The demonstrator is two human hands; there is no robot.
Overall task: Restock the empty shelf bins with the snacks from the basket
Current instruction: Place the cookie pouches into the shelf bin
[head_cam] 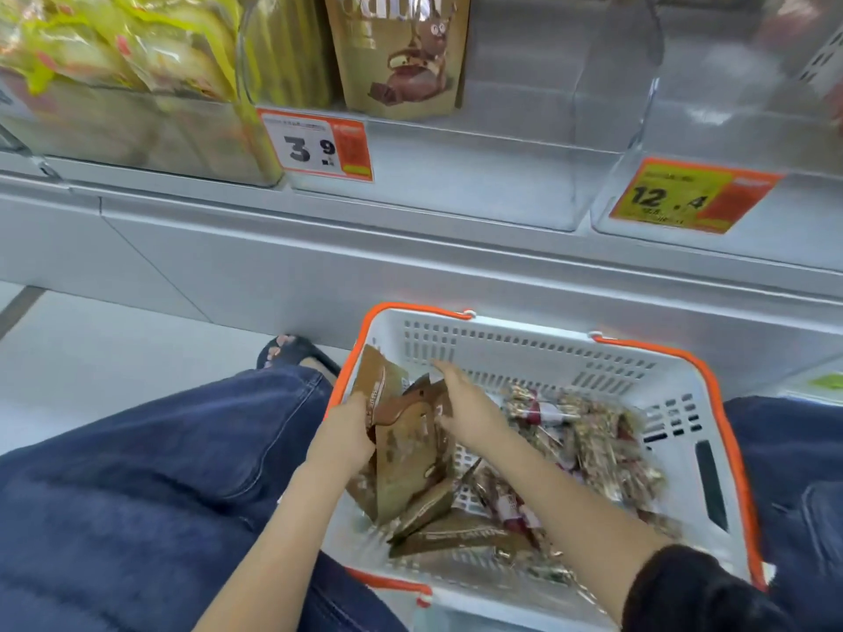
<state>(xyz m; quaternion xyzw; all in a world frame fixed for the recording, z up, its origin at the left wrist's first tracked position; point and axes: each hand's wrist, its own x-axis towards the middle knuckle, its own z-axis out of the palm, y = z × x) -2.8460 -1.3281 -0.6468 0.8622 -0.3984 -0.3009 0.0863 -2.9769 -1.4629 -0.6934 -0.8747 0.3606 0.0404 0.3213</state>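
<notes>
Kneeling legs in blue jeans (137, 472) flank a white basket (711, 458) with orange handles, set on the floor in front of the shelf. Both bare forearms reach into the basket; a black sleeve (693, 590) shows on the right arm. Left hand (346, 431) grips a bunch of brown pouches (410, 453) at the basket's left side, fingers curled round their edge, pouches held upright and partly raised off the basket floor. Right hand (465, 403) lies on the other side of the same bunch, fingers straight and pressed flat on the pouches, index pointing toward the far basket wall; not curled round anything. More brown pouches (438, 531) lie flat on the basket floor below the hands. Mixed small wrapped snacks (588, 440), gold and red, fill the basket's right half; blurred. A foot in a dark sandal (292, 351) sits just left of the basket. Farther up, shelf with clear bins: left bin holds yellow-green bags (114, 52); middle bin (456, 175) has one brown pouch with a bear picture (401, 57) standing at the back, price tag (319, 146) reading 3.9 on its front; right bin (730, 120) carries an orange-yellow tag (684, 196) reading 12.4.
</notes>
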